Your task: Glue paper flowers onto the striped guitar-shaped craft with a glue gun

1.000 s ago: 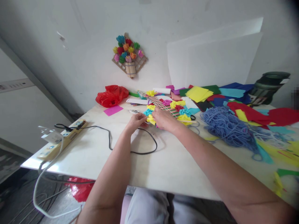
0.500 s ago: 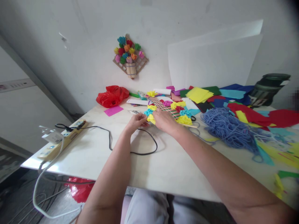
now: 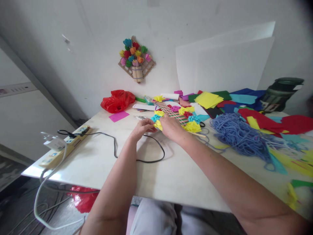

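Where: yellow paper flower [image 3: 158, 124] at the near corner of the stick frame [image 3: 171, 112] on the white table [image 3: 156, 176] | left hand [image 3: 142, 128]: fingers bunched, pinching the flower | right hand [image 3: 172, 128]: lies on the frame, grip hidden, cannot tell | feel: probably light, soft and easy to squash; hold it gently at its bottom

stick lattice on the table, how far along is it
Done: yellow, red, teal and pink paper flowers already sit along the edges of the stick lattice. In hand: left hand and right hand meet at a yellow flower on its near corner. Still to do: bare slats show in the middle, so probably more flowers.
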Tool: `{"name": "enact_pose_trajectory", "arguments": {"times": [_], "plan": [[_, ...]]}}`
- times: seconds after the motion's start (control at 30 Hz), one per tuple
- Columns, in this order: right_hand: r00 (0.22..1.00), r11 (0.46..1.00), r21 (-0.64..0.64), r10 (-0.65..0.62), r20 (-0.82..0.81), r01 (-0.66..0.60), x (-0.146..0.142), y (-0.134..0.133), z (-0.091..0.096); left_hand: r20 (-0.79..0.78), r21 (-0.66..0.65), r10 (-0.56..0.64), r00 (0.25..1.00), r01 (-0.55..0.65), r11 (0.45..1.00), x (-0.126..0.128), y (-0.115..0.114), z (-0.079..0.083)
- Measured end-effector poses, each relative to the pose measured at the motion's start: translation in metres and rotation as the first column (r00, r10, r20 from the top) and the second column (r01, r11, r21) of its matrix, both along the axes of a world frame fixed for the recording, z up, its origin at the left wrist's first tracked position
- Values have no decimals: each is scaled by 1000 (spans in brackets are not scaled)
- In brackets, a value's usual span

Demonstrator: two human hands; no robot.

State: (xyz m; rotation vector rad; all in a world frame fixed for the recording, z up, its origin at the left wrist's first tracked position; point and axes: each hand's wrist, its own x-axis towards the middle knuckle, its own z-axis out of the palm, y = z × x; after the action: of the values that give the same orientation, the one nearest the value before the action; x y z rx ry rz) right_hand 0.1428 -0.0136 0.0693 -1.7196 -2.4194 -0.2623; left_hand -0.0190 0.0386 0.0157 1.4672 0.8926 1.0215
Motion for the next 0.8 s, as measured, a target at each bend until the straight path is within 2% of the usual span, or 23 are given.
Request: {"name": "enact_pose_trajectory", "arguments": {"times": [0.23,0.43,0.6,0.8], "plan": [[1000,1000,7,11,23,-11,1,-1,2,-19,-23,145,989,-145,989,8,-5,8],[1000,1000,9,10,27,-11,1,0,0,-20,-94,241,970,-242,966,12,-6,11],[1000,1000,19,-3,19,3,1,1,-1,-20,-155,258,966,-258,954,14,-8,14],[1000,1000,9,-22,15,21,-2,1,-1,-119,-202,282,952,-301,932,20,-10,18]]}}
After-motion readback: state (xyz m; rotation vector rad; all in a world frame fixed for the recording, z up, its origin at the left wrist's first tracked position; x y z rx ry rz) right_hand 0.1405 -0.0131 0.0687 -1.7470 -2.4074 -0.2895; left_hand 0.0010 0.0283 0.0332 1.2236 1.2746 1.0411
